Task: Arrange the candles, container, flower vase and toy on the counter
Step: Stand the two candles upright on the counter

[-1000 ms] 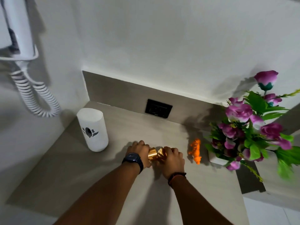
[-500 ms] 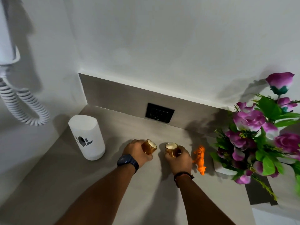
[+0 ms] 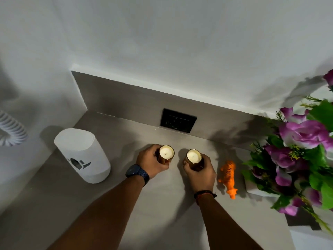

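Note:
Two small gold candles stand upright side by side on the grey counter (image 3: 100,210). My left hand (image 3: 150,163) grips the left candle (image 3: 166,152). My right hand (image 3: 200,173) holds the right candle (image 3: 193,156). A white cylindrical container (image 3: 82,157) with a dark logo stands at the left. An orange toy tiger (image 3: 228,177) lies right of my right hand. The white flower vase (image 3: 255,190) with purple flowers (image 3: 304,134) stands at the far right, mostly hidden by leaves.
A black wall socket (image 3: 178,120) sits in the grey backsplash behind the candles. A white coiled cord (image 3: 10,130) hangs on the left wall. The counter ends at the right beyond the vase, with a dark gap (image 3: 302,220) there.
The candles were pressed together and tilted in my hands a second ago. They have since been pulled apart and now stand upright with their wax tops showing.

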The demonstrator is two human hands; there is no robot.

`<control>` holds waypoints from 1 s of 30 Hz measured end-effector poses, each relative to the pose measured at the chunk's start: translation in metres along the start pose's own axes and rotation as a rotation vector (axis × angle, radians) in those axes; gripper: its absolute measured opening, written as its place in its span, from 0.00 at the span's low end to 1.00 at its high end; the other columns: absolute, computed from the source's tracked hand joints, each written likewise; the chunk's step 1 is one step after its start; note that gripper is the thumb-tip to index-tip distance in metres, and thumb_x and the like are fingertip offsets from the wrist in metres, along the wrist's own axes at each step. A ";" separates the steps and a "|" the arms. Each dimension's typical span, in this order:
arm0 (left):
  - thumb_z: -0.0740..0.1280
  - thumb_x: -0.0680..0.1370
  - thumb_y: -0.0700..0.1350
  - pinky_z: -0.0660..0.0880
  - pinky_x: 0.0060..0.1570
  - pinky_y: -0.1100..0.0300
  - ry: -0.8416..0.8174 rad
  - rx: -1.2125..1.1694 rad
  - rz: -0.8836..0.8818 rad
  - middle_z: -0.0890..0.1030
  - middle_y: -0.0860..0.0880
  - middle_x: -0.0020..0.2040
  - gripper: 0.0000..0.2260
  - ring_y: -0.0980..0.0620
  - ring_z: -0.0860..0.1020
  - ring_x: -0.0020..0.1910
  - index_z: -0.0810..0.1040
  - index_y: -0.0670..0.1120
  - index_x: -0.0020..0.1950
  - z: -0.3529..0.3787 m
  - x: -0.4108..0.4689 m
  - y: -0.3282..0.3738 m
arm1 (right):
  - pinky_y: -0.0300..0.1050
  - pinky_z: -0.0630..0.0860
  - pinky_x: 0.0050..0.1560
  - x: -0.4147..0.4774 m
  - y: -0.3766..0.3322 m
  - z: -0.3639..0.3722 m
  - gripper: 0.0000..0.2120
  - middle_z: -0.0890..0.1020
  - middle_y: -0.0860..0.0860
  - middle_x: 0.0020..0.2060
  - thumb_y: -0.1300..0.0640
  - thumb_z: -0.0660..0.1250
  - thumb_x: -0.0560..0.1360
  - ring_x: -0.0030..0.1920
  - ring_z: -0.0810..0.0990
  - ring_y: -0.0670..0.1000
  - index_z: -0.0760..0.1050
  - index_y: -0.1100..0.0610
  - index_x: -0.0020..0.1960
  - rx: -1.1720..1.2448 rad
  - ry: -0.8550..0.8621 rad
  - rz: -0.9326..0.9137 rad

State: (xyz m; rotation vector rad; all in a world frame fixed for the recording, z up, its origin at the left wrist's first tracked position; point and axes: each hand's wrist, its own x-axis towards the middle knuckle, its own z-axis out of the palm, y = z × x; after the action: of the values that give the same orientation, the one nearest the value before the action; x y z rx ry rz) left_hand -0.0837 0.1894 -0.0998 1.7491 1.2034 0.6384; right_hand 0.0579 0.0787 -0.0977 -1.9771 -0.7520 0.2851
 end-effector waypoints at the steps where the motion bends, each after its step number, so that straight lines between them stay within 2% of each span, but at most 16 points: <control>1: 0.80 0.58 0.47 0.81 0.48 0.51 0.001 -0.001 0.007 0.83 0.52 0.48 0.25 0.50 0.81 0.47 0.77 0.53 0.53 0.001 0.001 -0.001 | 0.43 0.75 0.54 0.000 0.001 0.001 0.24 0.82 0.52 0.53 0.56 0.77 0.63 0.53 0.78 0.50 0.74 0.52 0.57 0.005 0.001 0.001; 5: 0.81 0.58 0.49 0.77 0.52 0.57 0.011 0.040 0.051 0.81 0.51 0.52 0.28 0.48 0.79 0.53 0.78 0.49 0.56 -0.002 0.000 0.000 | 0.44 0.74 0.58 -0.003 -0.002 0.000 0.28 0.80 0.52 0.57 0.56 0.78 0.63 0.57 0.77 0.52 0.71 0.50 0.59 0.012 -0.025 0.019; 7: 0.82 0.55 0.53 0.71 0.55 0.60 0.024 0.097 0.047 0.77 0.49 0.60 0.37 0.49 0.75 0.59 0.75 0.49 0.62 -0.008 -0.007 -0.001 | 0.48 0.74 0.62 -0.007 -0.004 -0.002 0.33 0.78 0.52 0.60 0.54 0.79 0.62 0.59 0.75 0.51 0.68 0.50 0.62 0.019 -0.032 0.027; 9: 0.81 0.54 0.56 0.69 0.59 0.58 0.038 0.081 -0.016 0.71 0.49 0.67 0.45 0.49 0.70 0.65 0.69 0.50 0.68 -0.016 -0.020 -0.004 | 0.53 0.73 0.65 -0.012 -0.008 -0.005 0.37 0.76 0.53 0.64 0.52 0.79 0.62 0.63 0.74 0.53 0.65 0.52 0.66 0.017 -0.018 0.041; 12: 0.80 0.56 0.59 0.69 0.58 0.57 0.110 0.065 -0.070 0.69 0.50 0.67 0.44 0.50 0.69 0.65 0.67 0.52 0.68 -0.029 -0.046 -0.016 | 0.55 0.70 0.68 -0.023 -0.014 -0.009 0.39 0.71 0.54 0.68 0.49 0.77 0.64 0.68 0.69 0.56 0.62 0.53 0.69 -0.011 0.004 0.078; 15: 0.78 0.57 0.61 0.72 0.52 0.59 0.236 0.052 -0.154 0.71 0.53 0.59 0.34 0.53 0.72 0.56 0.73 0.53 0.60 -0.044 -0.076 -0.027 | 0.55 0.69 0.67 -0.040 -0.022 -0.014 0.37 0.70 0.55 0.68 0.48 0.74 0.67 0.68 0.69 0.57 0.61 0.54 0.70 -0.039 0.011 0.075; 18: 0.80 0.59 0.54 0.74 0.43 0.57 0.424 0.007 -0.191 0.76 0.51 0.44 0.18 0.50 0.77 0.41 0.75 0.52 0.40 -0.059 -0.100 -0.036 | 0.55 0.70 0.65 -0.059 -0.022 -0.018 0.32 0.72 0.57 0.66 0.47 0.72 0.68 0.66 0.70 0.58 0.64 0.55 0.67 -0.105 -0.047 0.034; 20: 0.81 0.59 0.48 0.74 0.39 0.55 0.578 -0.016 -0.203 0.76 0.50 0.36 0.17 0.46 0.78 0.36 0.72 0.52 0.32 -0.068 -0.110 -0.036 | 0.53 0.71 0.65 -0.072 -0.016 -0.023 0.32 0.72 0.56 0.65 0.42 0.69 0.69 0.66 0.70 0.57 0.64 0.54 0.66 -0.223 -0.145 -0.033; 22: 0.81 0.59 0.45 0.69 0.38 0.56 0.735 -0.016 -0.242 0.74 0.49 0.35 0.19 0.43 0.76 0.35 0.69 0.49 0.31 -0.079 -0.116 -0.033 | 0.53 0.67 0.69 -0.083 -0.004 -0.027 0.37 0.69 0.56 0.70 0.33 0.63 0.68 0.70 0.66 0.56 0.62 0.53 0.69 -0.431 -0.303 -0.136; 24: 0.82 0.58 0.45 0.69 0.38 0.53 0.859 0.019 -0.262 0.73 0.43 0.38 0.22 0.41 0.74 0.37 0.69 0.45 0.34 -0.088 -0.117 -0.030 | 0.54 0.55 0.75 -0.092 0.011 -0.030 0.42 0.59 0.55 0.76 0.27 0.52 0.66 0.76 0.56 0.56 0.56 0.49 0.73 -0.636 -0.444 -0.242; 26: 0.83 0.54 0.46 0.73 0.44 0.46 0.942 0.063 -0.285 0.74 0.37 0.43 0.28 0.37 0.74 0.44 0.70 0.40 0.42 -0.095 -0.113 -0.028 | 0.56 0.44 0.76 -0.096 0.022 -0.032 0.43 0.50 0.52 0.78 0.24 0.44 0.66 0.78 0.46 0.54 0.47 0.45 0.75 -0.708 -0.486 -0.271; 28: 0.84 0.52 0.48 0.70 0.56 0.42 0.970 0.080 -0.338 0.73 0.35 0.54 0.39 0.36 0.71 0.55 0.69 0.38 0.55 -0.102 -0.108 -0.029 | 0.56 0.39 0.75 -0.097 0.027 -0.030 0.43 0.47 0.50 0.78 0.24 0.40 0.65 0.78 0.42 0.53 0.42 0.43 0.75 -0.722 -0.473 -0.281; 30: 0.84 0.53 0.49 0.66 0.63 0.44 0.937 0.028 -0.374 0.69 0.37 0.64 0.48 0.37 0.67 0.63 0.63 0.41 0.67 -0.106 -0.104 -0.032 | 0.56 0.38 0.75 -0.097 0.029 -0.029 0.43 0.46 0.50 0.78 0.23 0.38 0.65 0.78 0.41 0.53 0.40 0.43 0.75 -0.733 -0.461 -0.289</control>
State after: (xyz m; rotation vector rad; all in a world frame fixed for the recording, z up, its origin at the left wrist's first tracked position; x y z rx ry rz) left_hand -0.2242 0.1388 -0.0713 1.1721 2.1021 1.2688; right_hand 0.0076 -0.0113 -0.1185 -2.4626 -1.5996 0.3225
